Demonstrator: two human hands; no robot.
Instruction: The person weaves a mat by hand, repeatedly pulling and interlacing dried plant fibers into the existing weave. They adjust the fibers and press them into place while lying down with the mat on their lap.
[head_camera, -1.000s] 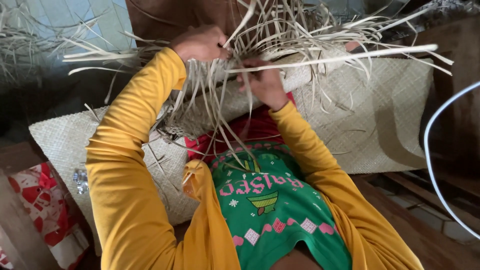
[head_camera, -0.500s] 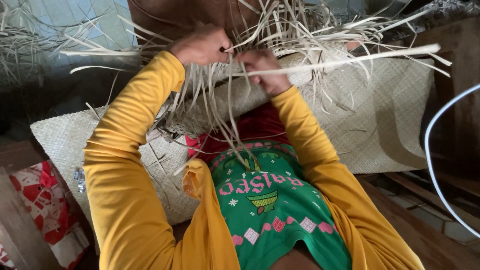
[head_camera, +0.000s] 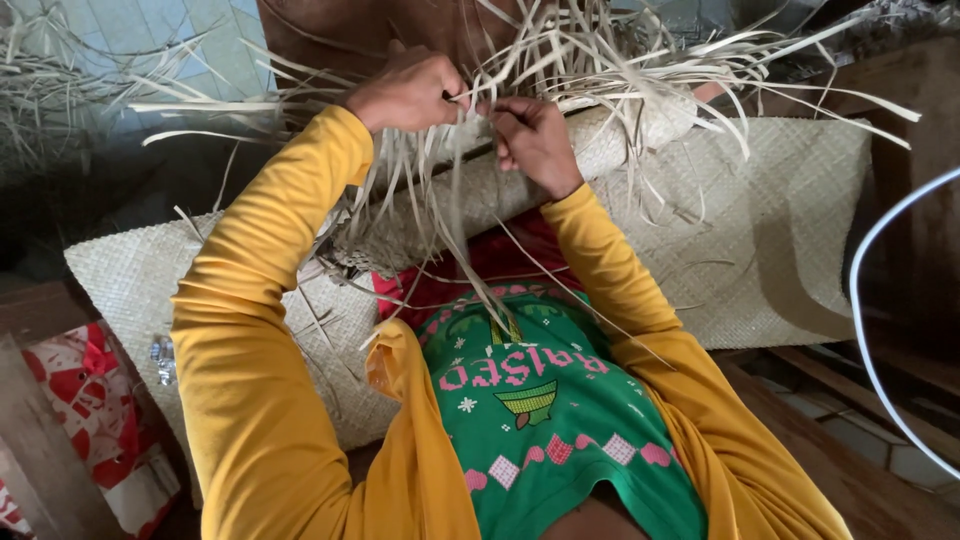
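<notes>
A pale woven mat (head_camera: 790, 230) lies across my lap, partly rolled, with many loose dry leaf strips (head_camera: 620, 60) sticking out of its unfinished edge. My left hand (head_camera: 408, 92) is closed on several of these strips at the top of the roll. Close beside it, my right hand (head_camera: 532, 135) pinches strips between its fingers. The two hands nearly touch. More strips hang down over my yellow sleeves and green patterned garment (head_camera: 545, 400).
A red and white patterned cloth (head_camera: 90, 420) lies at the lower left by a wooden edge. A white cable (head_camera: 870, 330) curves along the right over dark wooden boards. More loose strips lie at the top left.
My right hand has moved up and left toward my left hand. The long strip that stretched out to the right is no longer held level.
</notes>
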